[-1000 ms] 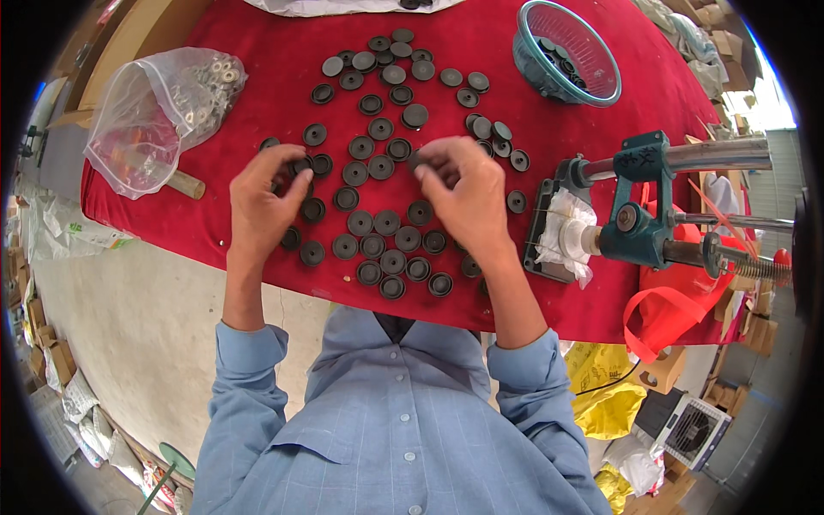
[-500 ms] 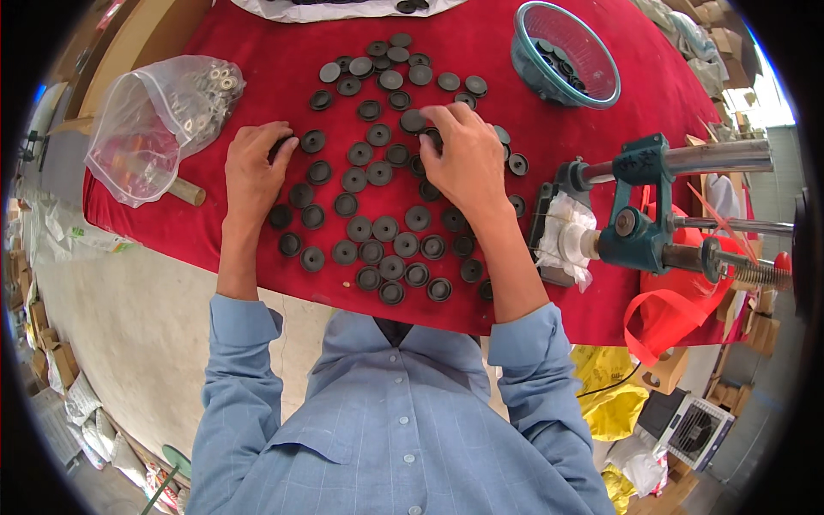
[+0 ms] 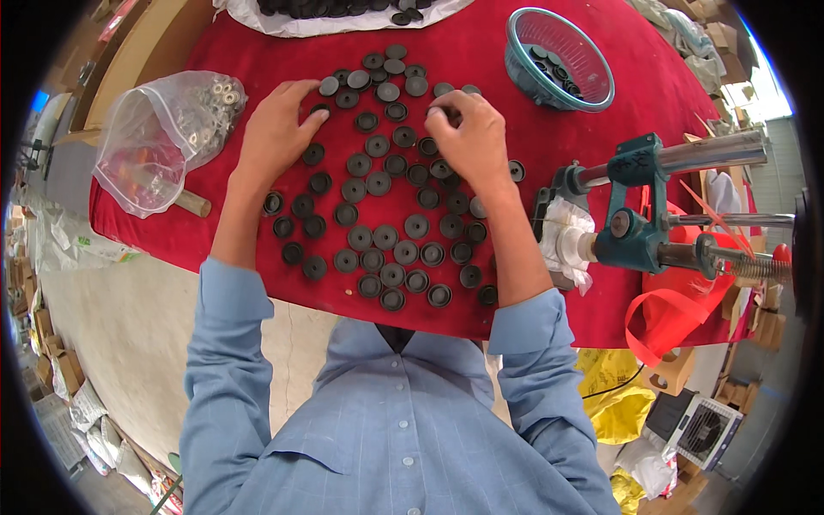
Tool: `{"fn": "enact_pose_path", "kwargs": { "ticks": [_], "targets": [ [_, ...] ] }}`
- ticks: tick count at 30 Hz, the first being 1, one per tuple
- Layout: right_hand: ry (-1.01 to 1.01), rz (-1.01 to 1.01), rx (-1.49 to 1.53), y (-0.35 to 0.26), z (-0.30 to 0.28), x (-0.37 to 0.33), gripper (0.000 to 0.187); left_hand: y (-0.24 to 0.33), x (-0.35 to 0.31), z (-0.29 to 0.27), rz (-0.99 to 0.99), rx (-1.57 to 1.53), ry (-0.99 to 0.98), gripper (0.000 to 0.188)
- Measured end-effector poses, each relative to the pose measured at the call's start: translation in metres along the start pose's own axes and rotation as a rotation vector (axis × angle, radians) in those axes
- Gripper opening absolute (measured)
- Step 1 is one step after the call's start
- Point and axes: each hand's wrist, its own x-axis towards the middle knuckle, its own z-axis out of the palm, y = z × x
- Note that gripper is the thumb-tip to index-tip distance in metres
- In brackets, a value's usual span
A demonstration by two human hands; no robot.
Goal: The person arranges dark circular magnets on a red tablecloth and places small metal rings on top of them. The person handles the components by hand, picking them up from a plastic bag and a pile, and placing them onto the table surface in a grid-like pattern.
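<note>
Many small black round caps [image 3: 378, 183] lie spread over the red cloth, most showing a raised rim and a centre knob, a few turned flat side up. At the far left of the spread, my left hand [image 3: 279, 129] has thumb and fingers curled round one dark cap [image 3: 320, 110], partly hidden by them. My right hand [image 3: 474, 133] is on the right side of the spread, thumb and forefinger pinched on another cap, mostly covered by the fingers. Flat-side-up caps [image 3: 416, 86] sit between the two hands, toward the back.
A clear plastic bag [image 3: 142, 146] of metal rings lies left. A teal basket [image 3: 560, 60] holding some caps stands back right. A green hand press [image 3: 639, 206] with steel rods occupies the right. More black caps rest on a white sheet [image 3: 343, 24] at the far edge.
My left hand has moved away from me to another cap; the one it held now lies on the cloth. The right hand has shifted slightly farther back and right.
</note>
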Motion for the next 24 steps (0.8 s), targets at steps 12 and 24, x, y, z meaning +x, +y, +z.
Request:
{"fn": "enact_pose_path", "kwargs": {
  "ticks": [12, 24],
  "targets": [
    [-0.187, 0.007, -0.274, 0.014, 0.0, 0.058, 0.028, -0.014, 0.049, 0.031, 0.027, 0.01, -0.044, 0.033],
    [-0.36, -0.228, -0.314, 0.015, 0.076, 0.108, 0.03, -0.063, 0.034, 0.004, -0.072, 0.031, -0.086, 0.027]
  ]
}}
